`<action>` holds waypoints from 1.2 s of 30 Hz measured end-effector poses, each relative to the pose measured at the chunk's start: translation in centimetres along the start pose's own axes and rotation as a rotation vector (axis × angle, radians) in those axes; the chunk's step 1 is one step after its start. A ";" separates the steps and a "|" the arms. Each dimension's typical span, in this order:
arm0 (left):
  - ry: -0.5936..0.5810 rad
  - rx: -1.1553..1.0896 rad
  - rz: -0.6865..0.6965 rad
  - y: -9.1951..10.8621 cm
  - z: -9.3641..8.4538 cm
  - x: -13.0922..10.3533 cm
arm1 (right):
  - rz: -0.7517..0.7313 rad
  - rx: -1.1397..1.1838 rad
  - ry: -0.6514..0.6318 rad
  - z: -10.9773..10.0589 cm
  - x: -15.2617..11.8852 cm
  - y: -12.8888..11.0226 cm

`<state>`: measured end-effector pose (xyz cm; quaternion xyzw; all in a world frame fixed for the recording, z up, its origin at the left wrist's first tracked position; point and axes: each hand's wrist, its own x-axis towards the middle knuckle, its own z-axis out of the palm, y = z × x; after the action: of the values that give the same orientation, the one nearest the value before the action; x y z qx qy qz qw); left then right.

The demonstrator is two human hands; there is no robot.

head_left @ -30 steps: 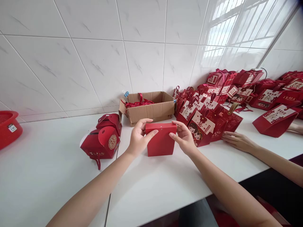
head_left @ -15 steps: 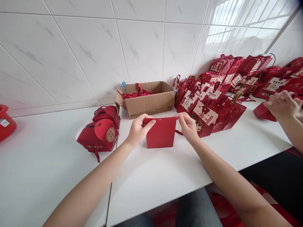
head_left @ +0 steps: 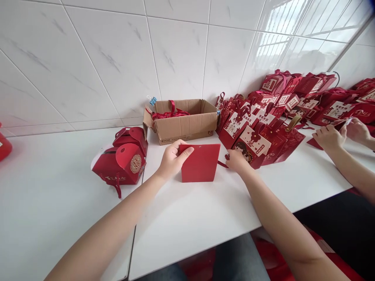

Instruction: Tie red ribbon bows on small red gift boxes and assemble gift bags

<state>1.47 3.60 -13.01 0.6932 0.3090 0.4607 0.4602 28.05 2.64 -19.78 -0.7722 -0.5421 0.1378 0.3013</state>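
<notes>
My left hand (head_left: pixel 173 159) is closed on the upper left corner of a plain red gift box (head_left: pixel 200 164), thumb on its near face. The box stands upright on the white table, flat side toward me, with a small hole near its top edge. Right of the box, my right hand (head_left: pixel 236 160) is low, its fingers pinched at a thin dark red strap (head_left: pixel 223 164). Part of the strap runs behind the box, and the fingertips are partly hidden. Decorated red gift boxes (head_left: pixel 252 145) with strap handles stand just beyond that hand.
A cardboard box (head_left: pixel 185 128) with red ribbons (head_left: pixel 172 113) inside stands against the tiled wall. Two red boxes with rounded flaps (head_left: pixel 124 166) sit at left. More red boxes (head_left: pixel 281 84) are piled at back right. Another person's hands (head_left: pixel 331 138) work at far right.
My right hand has left the gift box's upper right corner and moved down and right to the strap. My left hand keeps its hold. The other person's hands have shifted left and lower.
</notes>
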 end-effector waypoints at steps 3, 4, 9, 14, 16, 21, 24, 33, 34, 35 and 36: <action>0.004 -0.038 -0.008 0.1 0.2 -0.2 | 0.024 -0.009 -0.016 0.2 0.2 -0.4; 0.004 -0.047 -0.012 0.2 0.4 -0.3 | 0.025 -0.002 -0.018 0.3 0.2 -0.5; -0.059 -0.060 -0.034 1.0 1.2 -1.5 | 0.022 0.086 -0.012 0.6 0.1 -1.3; -0.187 -0.048 0.026 2.1 2.4 -3.1 | 0.017 0.262 -0.003 0.5 0.0 -1.5; -0.216 0.000 0.146 2.5 2.9 -3.6 | 0.008 0.362 -0.004 0.4 -0.2 -1.9; -0.373 0.067 0.365 2.8 2.6 -3.7 | -0.052 0.662 -0.022 0.9 -1.3 -3.7; -0.472 -0.025 0.315 2.5 1.8 -3.1 | -0.082 0.809 -0.040 1.2 -2.5 -5.0; -0.042 0.481 0.159 -2.7 1.4 -1.0 | -0.141 1.098 -0.310 2.9 -3.9 -6.2; -0.060 0.555 0.189 -3.3 1.5 -0.9 | -0.136 1.097 -0.355 3.1 -3.8 -6.2; -0.074 0.601 0.198 -3.8 1.6 -0.9 | -0.129 1.101 -0.391 3.3 -3.8 -6.3; -0.075 0.618 0.189 -4.2 1.6 -0.8 | -0.123 1.109 -0.413 3.6 -3.8 -6.4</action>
<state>2.64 3.99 -17.41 0.8423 0.3514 0.3598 0.1941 19.91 1.76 -19.09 -0.4239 -0.4804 0.5299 0.5556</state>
